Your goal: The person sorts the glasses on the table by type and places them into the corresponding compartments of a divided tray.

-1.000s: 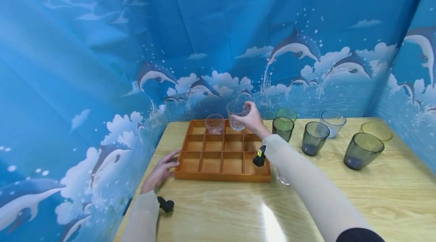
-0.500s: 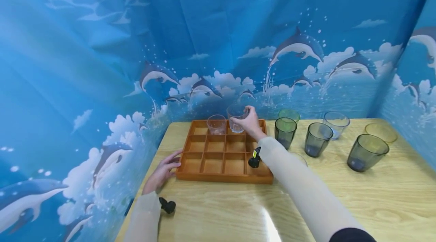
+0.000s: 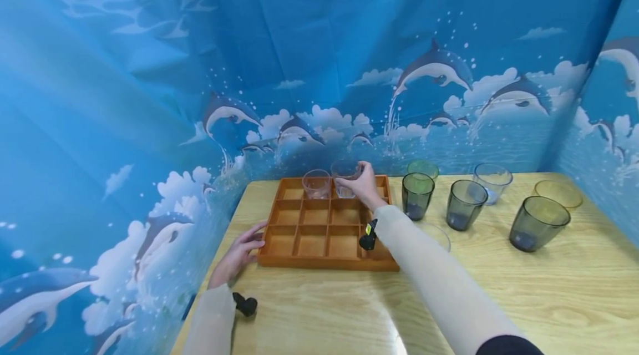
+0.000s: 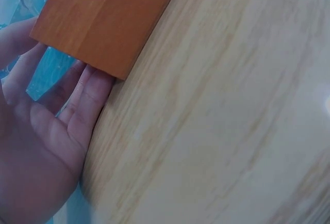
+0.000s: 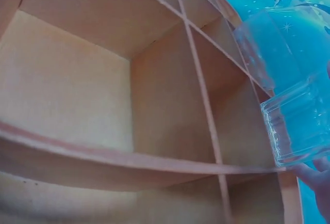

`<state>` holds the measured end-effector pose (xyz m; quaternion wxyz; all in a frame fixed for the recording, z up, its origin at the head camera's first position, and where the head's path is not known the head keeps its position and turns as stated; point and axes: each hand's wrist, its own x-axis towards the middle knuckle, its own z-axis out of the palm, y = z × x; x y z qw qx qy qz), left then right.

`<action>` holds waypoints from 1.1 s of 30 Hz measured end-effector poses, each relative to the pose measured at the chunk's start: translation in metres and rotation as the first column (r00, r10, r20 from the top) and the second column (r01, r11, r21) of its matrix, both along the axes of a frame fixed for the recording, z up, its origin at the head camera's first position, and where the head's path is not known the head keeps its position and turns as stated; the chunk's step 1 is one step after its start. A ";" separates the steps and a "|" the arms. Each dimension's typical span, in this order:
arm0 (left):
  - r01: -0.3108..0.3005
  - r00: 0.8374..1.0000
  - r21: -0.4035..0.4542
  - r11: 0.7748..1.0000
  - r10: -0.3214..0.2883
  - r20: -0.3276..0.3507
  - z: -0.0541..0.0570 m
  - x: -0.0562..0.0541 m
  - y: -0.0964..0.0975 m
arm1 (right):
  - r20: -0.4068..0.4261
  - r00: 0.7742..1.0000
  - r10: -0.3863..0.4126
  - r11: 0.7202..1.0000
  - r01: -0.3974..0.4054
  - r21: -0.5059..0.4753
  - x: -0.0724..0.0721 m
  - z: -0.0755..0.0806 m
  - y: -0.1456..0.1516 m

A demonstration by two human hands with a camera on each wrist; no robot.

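Note:
My right hand (image 3: 366, 186) pinches a clear glass (image 3: 343, 179) between thumb and fingers. The glass stands upright at a back-row compartment of the wooden divided tray (image 3: 324, 262). In the right wrist view, the base of this glass (image 5: 294, 131) is level with the dividers' top edges; how deep it sits cannot be told. Just left of it, a faintly pink clear glass (image 3: 317, 184) occupies another back-row compartment. My left hand (image 3: 239, 255) touches the tray's left side with extended fingers. In the left wrist view, these fingers (image 4: 93, 97) lie against the tray's corner (image 4: 111, 53).
Right of the tray stand dark grey glasses (image 3: 466, 205), a green glass (image 3: 423, 168), a bluish clear glass (image 3: 493, 180) and a yellow glass (image 3: 558, 193). A clear rim (image 3: 439, 236) shows partly behind my right forearm. A dolphin-print curtain (image 3: 319, 66) borders the table's back.
My right hand has lowered the clear glass toward the back-row compartment. My left hand has stayed at the tray's left side. The view has shifted slightly.

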<state>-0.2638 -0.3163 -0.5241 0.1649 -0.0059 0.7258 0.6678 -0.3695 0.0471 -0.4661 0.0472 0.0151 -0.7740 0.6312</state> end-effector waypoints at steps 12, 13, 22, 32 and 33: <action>-0.005 1.000 -0.007 1.000 0.005 0.001 -0.001 0.001 0.002 | 0.013 1.000 -0.001 1.000 0.000 0.028 0.001 -0.015 -0.003; -0.002 1.000 -0.010 1.000 0.002 -0.003 -0.002 0.001 0.001 | 0.016 1.000 -0.001 0.999 0.000 0.036 0.002 -0.016 -0.003; -0.007 1.000 0.002 1.000 0.007 0.000 -0.002 0.001 0.002 | 0.056 0.998 0.027 0.996 -0.032 0.087 0.003 -0.015 0.000; -0.006 1.000 -0.003 1.000 0.006 -0.010 -0.001 0.001 0.000 | 0.087 0.993 0.075 0.990 -0.085 0.115 0.006 0.003 0.004; -0.007 1.000 -0.001 1.000 0.007 -0.008 -0.001 0.001 0.000 | 0.101 0.992 0.075 0.990 -0.087 0.111 0.007 0.006 0.004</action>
